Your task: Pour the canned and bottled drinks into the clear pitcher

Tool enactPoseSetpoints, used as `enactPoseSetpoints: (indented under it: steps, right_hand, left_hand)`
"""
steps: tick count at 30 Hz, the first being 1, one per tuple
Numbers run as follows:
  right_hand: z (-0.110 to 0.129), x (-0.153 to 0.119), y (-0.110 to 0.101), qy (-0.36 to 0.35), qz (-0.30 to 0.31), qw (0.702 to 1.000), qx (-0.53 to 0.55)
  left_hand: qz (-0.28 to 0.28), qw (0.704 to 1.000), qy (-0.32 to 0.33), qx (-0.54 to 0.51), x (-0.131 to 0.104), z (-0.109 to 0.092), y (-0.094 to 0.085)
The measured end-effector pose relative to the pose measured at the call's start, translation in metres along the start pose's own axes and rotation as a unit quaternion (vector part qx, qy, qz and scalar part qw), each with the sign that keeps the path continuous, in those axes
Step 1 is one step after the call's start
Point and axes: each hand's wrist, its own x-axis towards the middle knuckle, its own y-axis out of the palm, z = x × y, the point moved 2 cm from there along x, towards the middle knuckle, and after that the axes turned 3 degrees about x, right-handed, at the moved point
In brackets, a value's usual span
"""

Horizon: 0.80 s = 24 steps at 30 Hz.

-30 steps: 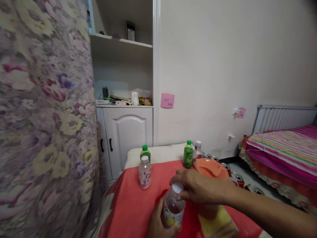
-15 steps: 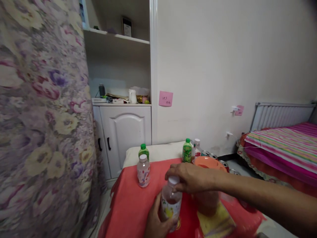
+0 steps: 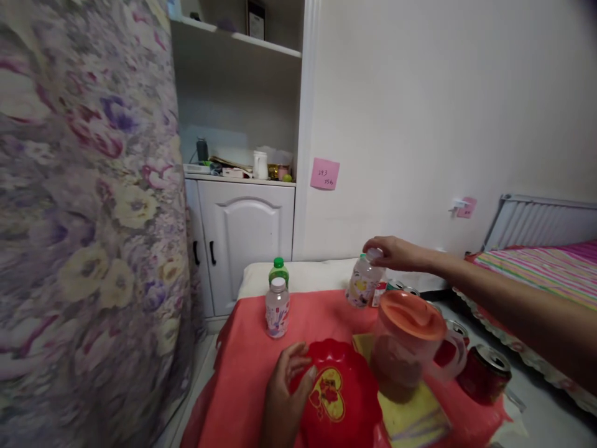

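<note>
By its white cap, my right hand [image 3: 392, 252] grips a clear plastic bottle [image 3: 361, 283] with a yellow-patterned label. The bottle is slightly tilted at the far side of the table, in front of a green-capped bottle that it mostly hides. My left hand [image 3: 288, 386], fingers apart and holding nothing, is over the left rim of a red scalloped tray [image 3: 347, 367] with a gold heart design. Beyond that hand stands another white-capped bottle [image 3: 277, 311], with a green bottle [image 3: 278, 271] right behind it.
A pitcher with an orange lid [image 3: 410, 314] stands on a yellow cloth [image 3: 415, 417] right of the tray. Several cans, one a dark red can [image 3: 485, 373], line the table's right edge. A floral curtain [image 3: 93, 218] hangs at left, near a white cabinet [image 3: 247, 242].
My right hand has carried the bottle from above the red tray to the far right of the table. My left hand has let go of it and opened. The view has shifted.
</note>
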Motion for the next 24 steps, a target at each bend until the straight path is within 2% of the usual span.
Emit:
enactPoseSetpoints:
  steps: [4,10,15,20,24]
  right_hand:
    - [-0.041,0.004,0.022,0.046,0.019,0.999,-0.023]
    - [-0.087,0.002,0.054,0.091,0.036,0.995,-0.035]
    - [-0.109,-0.001,0.079,0.099,0.050,0.994,-0.014]
    - [-0.124,0.001,0.099,0.114,0.062,0.992,-0.002]
    - [-0.134,0.002,0.113,0.127,0.076,0.989,-0.005]
  left_hand:
    - [0.001,1.000,-0.010,-0.005,0.002,0.003,-0.002]
    - [-0.007,1.000,0.004,-0.022,0.006,0.026,-0.006]
    - [-0.008,1.000,-0.007,-0.027,0.005,0.035,-0.006]
    - [-0.026,0.999,-0.003,-0.029,0.006,0.029,-0.009]
    - [0.007,0.999,-0.019,-0.024,0.008,0.025,-0.014]
